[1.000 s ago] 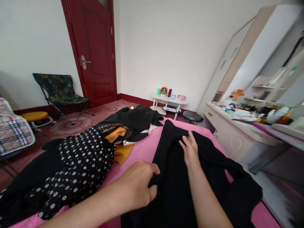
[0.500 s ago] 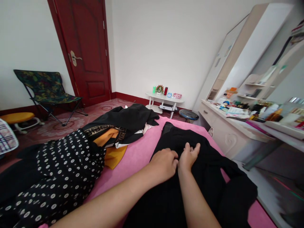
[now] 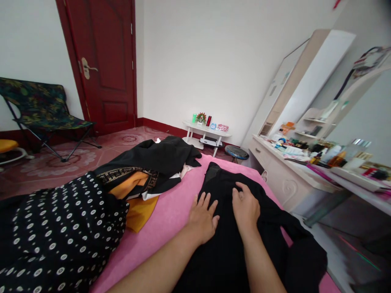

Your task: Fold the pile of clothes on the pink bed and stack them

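A black long-sleeved garment (image 3: 227,260) lies spread over the pink bedcover (image 3: 171,219), one sleeve bent out to the right. Its far end has a darker, sheer-looking patch. My left hand (image 3: 203,219) rests flat on the garment's left part, fingers spread and holding nothing. To its right, my right hand (image 3: 247,207) lies on the cloth with its fingers loosely bent and apart; no fold of fabric shows in its grasp. Left of the bare pink strip is a heap of clothes: a black dotted garment (image 3: 64,228), a mustard cloth (image 3: 139,213) and a black garment with gold trim (image 3: 165,154).
A cream dressing table (image 3: 275,162) crowded with bottles runs along the right side. Beyond the bed stand a round stool (image 3: 236,152) and a low white table (image 3: 207,129). A folding camp chair (image 3: 45,110) is at left, near a dark red door (image 3: 104,61).
My hands have moved apart: the left went left and flattened with spread fingers, the right turned palm-down onto the cloth. The view has shifted slightly.
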The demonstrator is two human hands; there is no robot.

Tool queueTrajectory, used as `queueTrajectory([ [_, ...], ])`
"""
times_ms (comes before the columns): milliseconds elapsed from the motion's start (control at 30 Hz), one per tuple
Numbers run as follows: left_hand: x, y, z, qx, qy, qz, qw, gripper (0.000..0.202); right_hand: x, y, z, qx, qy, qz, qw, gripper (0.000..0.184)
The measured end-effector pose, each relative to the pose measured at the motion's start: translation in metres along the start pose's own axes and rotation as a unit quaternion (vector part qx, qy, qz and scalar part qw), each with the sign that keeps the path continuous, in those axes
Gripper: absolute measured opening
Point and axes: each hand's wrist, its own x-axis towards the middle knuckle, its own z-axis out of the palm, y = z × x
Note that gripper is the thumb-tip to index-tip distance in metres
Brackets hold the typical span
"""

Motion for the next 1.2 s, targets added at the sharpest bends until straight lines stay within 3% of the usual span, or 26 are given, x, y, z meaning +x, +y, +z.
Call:
queueTrajectory([
  [100, 0.000, 0.001, -0.001, -0.017, 0.000, -0.010, 1.000, 0.059, 0.012, -0.030, 0.005, 0.103, 0.043, -0.140, 0.984, 0.032],
  [167, 0.001, 0.000, -0.001, -0.030, 0.001, -0.018, 0.999, 0.062, 0.031, -0.043, 0.023, 0.124, 0.025, -0.226, 0.966, 0.034],
  [233, 0.002, -0.002, 0.000, -0.046, 0.004, -0.027, 0.999, 0.064, 0.053, -0.043, 0.051, 0.084, -0.003, -0.264, 0.961, 0.042],
  [300, 0.003, -0.003, 0.001, -0.061, 0.005, -0.035, 0.998, 0.064, 0.074, -0.033, 0.084, 0.012, -0.061, -0.246, 0.967, 0.054],
  [400, 0.003, -0.003, 0.001, -0.081, -0.002, -0.042, 0.996, 0.063, 0.093, -0.010, 0.127, -0.089, -0.221, -0.170, 0.956, 0.065],
  [467, 0.003, -0.001, -0.001, -0.089, -0.011, -0.042, 0.995, 0.063, 0.098, 0.000, 0.144, -0.124, -0.298, -0.138, 0.937, 0.067],
  [533, 0.002, -0.001, -0.003, -0.094, -0.011, -0.039, 0.995, 0.062, 0.101, 0.003, 0.150, -0.143, -0.326, -0.127, 0.926, 0.070],
  [700, 0.006, -0.009, -0.006, -0.167, 0.056, -0.047, 0.983, 0.048, 0.092, -0.005, 0.142, -0.168, -0.339, -0.107, 0.920, 0.074],
  [900, 0.012, -0.029, -0.007, -0.310, 0.201, -0.115, 0.922, 0.036, 0.051, -0.004, 0.114, -0.183, -0.348, -0.120, 0.911, 0.076],
  [1000, 0.010, -0.032, -0.006, -0.323, 0.211, -0.120, 0.915, 0.036, 0.023, -0.005, 0.094, -0.187, -0.350, -0.134, 0.908, 0.075],
  [1200, 0.000, -0.031, -0.007, -0.315, 0.177, -0.093, 0.928, 0.045, -0.030, -0.006, 0.057, -0.175, -0.350, -0.155, 0.907, 0.068],
])
